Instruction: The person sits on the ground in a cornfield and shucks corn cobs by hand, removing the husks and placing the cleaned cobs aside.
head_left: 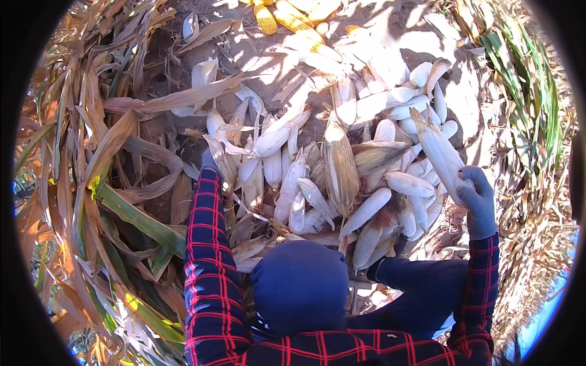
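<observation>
While the right hand (478,198), in a grey-blue glove, is closed around the near end of a raised ear (442,157) of corn in pale husk, the remaining items are catalogued about it. Raised ear: over the right side of the heap, toward the right edge of the ground (229,52), tilted, free end pointing away from the body and leftward; whether that end touches the heap cannot be told. Left hand (209,162): also gloved, low beside a pale husk (221,161) at the heap's left end; largely hidden by the sleeve, grip cannot be told. Heap of ears (364,207): numerous, in dry pale husks, crossing one another, mid-ground. Yellow ears (265,20): several, bare of husk, at the ground's far edge. Dry stalks and leaves (91,122): along the left edge; green blades (516,70), far right corner. Handling note, by judgement: a firm hold near the end suits the raised ear, lifted clear of its neighbours so nothing snags; the left hand would serve best brought across to the loose husk tips, pulling lengthwise rather than sideways, the ear kept steady.
</observation>
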Demonstrator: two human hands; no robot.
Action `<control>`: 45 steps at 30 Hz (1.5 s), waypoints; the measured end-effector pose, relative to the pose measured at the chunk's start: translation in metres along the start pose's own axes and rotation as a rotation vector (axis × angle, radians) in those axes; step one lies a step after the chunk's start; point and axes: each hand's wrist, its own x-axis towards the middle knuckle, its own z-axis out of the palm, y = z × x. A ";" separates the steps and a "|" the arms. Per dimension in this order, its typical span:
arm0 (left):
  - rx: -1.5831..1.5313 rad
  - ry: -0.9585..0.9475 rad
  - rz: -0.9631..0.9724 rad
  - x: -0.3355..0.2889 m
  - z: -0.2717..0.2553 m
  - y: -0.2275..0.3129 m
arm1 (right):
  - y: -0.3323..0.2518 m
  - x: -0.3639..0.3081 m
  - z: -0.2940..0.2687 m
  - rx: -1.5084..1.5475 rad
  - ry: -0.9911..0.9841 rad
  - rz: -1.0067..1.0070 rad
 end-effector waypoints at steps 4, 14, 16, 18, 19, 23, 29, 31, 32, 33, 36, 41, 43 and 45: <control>0.217 -0.181 0.147 -0.093 0.158 0.120 | 0.006 -0.025 -0.007 0.026 0.129 0.096; 1.114 -0.854 0.446 -0.239 0.335 0.147 | -0.002 -0.031 -0.019 0.003 0.126 0.034; 1.088 -0.947 0.422 -0.239 0.355 0.140 | -0.002 -0.032 -0.024 0.024 0.138 0.052; 1.110 -0.820 0.430 -0.229 0.373 0.151 | 0.004 -0.031 -0.030 0.019 0.158 0.052; 1.059 -0.745 0.467 -0.213 0.375 0.151 | 0.006 -0.030 -0.030 0.034 0.167 0.057; 1.307 -0.335 0.828 -0.126 0.396 0.162 | 0.005 -0.023 -0.029 0.093 0.185 0.099; 1.709 -0.024 0.665 -0.016 0.415 0.152 | 0.011 -0.012 -0.031 0.043 0.136 0.143; 1.708 -0.010 0.547 0.002 0.428 0.157 | 0.018 -0.010 -0.035 0.047 0.140 0.210; 1.677 -0.017 0.524 0.010 0.431 0.159 | 0.021 -0.010 -0.037 0.047 0.142 0.244; 1.593 -0.039 0.487 0.018 0.433 0.161 | 0.023 -0.010 -0.038 0.051 0.158 0.263; 1.599 -0.023 0.406 0.029 0.435 0.176 | 0.030 -0.009 -0.044 0.031 0.164 0.244; 1.590 -0.085 0.345 0.083 0.406 0.166 | 0.035 -0.010 -0.043 0.071 0.190 0.272; 1.619 -0.003 0.352 0.090 0.399 0.155 | 0.036 -0.007 -0.044 0.029 0.164 0.265; 1.733 -0.035 0.215 0.091 0.404 0.150 | 0.036 -0.004 -0.042 0.033 0.154 0.263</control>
